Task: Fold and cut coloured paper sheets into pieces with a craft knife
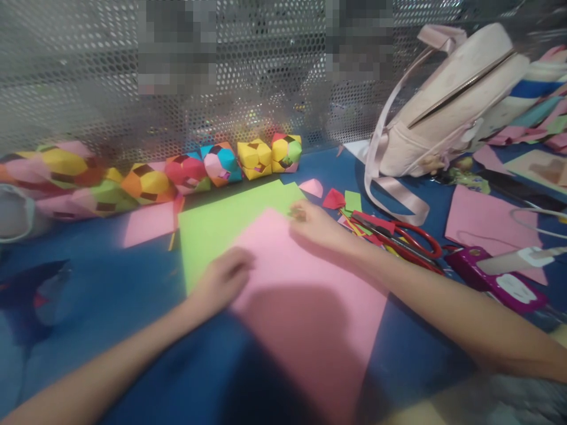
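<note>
A large sheet of pink paper (319, 330) slants across the blue tabletop, partly over a sheet of light green paper (212, 218). My left hand (228, 273) is at the pink sheet's left edge, with its fingers curled in around that edge. Near the sheet's far corner, my right hand (312, 225) is closed, thumb and fingers pinched together at the pink paper's edge. Both hands are slightly blurred, and the fingertips are partly hidden. A shadow falls over the near half of the pink sheet.
Colourful folded paper balls (217, 164) line a perforated metal panel (266, 77). Red-handled scissors (411, 242) lie on paper scraps at right, beside a purple power strip (500, 277). A pale pink backpack (443, 106) stands behind. A dark blue glue-gun-shaped object (31, 295) is at left.
</note>
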The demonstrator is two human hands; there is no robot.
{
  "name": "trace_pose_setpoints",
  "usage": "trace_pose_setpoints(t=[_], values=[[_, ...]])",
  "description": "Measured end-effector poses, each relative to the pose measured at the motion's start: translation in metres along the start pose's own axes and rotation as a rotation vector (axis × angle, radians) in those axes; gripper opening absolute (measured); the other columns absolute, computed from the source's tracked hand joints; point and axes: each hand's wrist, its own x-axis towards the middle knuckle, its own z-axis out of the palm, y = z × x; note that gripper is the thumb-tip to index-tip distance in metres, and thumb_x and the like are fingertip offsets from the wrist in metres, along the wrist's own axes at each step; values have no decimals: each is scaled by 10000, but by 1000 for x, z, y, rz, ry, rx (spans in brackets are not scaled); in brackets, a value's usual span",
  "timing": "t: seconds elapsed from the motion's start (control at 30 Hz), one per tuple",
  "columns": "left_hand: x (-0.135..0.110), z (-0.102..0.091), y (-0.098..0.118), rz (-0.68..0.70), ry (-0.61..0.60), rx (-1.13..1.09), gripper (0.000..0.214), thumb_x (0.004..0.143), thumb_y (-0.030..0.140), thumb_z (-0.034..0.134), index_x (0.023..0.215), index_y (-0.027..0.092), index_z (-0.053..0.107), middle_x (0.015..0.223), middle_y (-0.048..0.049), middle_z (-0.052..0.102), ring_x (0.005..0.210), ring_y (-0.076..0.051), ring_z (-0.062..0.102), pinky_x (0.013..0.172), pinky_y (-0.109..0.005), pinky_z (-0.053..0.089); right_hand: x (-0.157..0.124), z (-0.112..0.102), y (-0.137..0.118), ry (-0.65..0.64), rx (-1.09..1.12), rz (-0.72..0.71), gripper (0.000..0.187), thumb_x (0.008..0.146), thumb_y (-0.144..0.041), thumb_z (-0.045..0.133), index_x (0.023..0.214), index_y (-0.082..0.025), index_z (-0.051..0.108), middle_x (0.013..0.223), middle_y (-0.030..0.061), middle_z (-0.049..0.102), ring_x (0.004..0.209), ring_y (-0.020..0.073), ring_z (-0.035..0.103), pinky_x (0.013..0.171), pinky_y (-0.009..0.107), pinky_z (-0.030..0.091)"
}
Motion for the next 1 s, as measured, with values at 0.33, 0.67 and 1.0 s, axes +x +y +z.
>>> trace_pose_setpoints(t=[0.33, 0.67, 1.0], values=[[1, 2, 1, 61, 7, 54, 196, 823, 107, 433, 799, 191, 609, 897, -49, 671, 867, -168, 637, 772, -322, 525, 18, -2, -6, -96, -117, -19, 54, 683, -171, 629, 709, -167, 582, 649, -18, 582, 620, 142, 535, 582, 256, 391], [11, -28, -8, -8, 253, 244, 254, 847, 299, 573, 1056, 162, 617, 1034, -105, 649, 919, -212, 607, 820, -376, 515, -10, 4, -2, 10, -102, -328, 204, 782, -231, 613, 581, -204, 600, 648, -7, 607, 682, 148, 510, 651, 284, 374], [17, -45, -24, -73, -84, 217, 228, 862, 314, 502, 790, 177, 669, 794, -53, 652, 723, -163, 601, 668, -301, 478, -41, 6, 4, 69, -283, -734, 263, 956, -229, 485, 915, -197, 743, 867, 59, 748, 778, 181, 647, 735, 356, 494]])
